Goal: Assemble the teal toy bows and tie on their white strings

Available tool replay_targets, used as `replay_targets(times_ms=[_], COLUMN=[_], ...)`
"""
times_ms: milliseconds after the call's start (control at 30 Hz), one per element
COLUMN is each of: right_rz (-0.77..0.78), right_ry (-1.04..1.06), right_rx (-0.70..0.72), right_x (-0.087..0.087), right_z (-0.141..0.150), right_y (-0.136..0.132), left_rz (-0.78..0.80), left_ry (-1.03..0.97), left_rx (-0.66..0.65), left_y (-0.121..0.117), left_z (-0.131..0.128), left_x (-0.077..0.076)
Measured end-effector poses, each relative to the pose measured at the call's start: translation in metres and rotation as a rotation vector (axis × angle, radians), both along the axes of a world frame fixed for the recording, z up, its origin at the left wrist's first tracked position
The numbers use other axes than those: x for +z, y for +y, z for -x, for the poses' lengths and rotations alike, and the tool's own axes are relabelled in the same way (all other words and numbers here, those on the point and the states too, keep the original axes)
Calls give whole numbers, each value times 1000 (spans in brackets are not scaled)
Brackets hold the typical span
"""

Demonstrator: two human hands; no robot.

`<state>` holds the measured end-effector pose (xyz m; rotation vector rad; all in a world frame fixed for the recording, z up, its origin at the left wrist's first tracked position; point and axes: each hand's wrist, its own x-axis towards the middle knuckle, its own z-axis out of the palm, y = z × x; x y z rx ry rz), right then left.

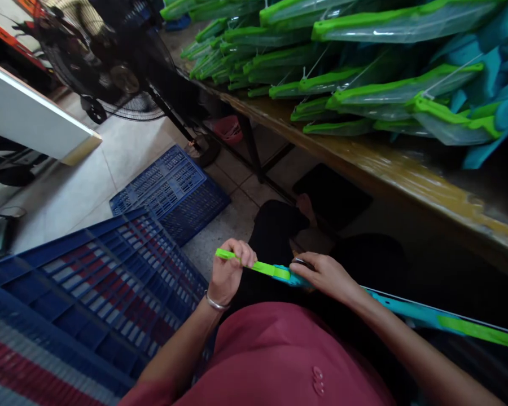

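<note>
My left hand is closed in a pinch on the bright green end of a long thin green and blue strip that lies across my lap. My right hand is closed on the same strip at its blue part, with a small dark thing under the fingers that I cannot make out. The strip runs on to the right past my right forearm, blue then green. A silver bangle sits on my left wrist.
A wooden bench on the right holds piles of green-edged clear bags and blue bags. Blue plastic crates lie on the floor at left, one near my left elbow. A black floor fan stands behind.
</note>
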<state>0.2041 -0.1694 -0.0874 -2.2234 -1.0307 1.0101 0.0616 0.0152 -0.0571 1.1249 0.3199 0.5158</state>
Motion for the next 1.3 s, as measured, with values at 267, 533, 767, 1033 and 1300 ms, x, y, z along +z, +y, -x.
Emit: replay_targets(times_ms=[267,533,767,1033,1300], right_rz=[136,27,60,78,75], right_ry=[23,-227,-285,-276,-277], right_rx=[-123,209,296,358,492], right_x=[-12,-3,-1,1,1], right_z=[22,34,34,38,41], right_y=[-5,-9,4,9,18], left_rz=[-11,-25,-38,-66,30], left_ry=[73,169,162,167,159], left_rx=[-135,-99,-90,-126,10], left_y=[0,-4,-2,0,-3], left_z=[41,45,33,44,52], left_x=[-25,-17,-14,-18,-28])
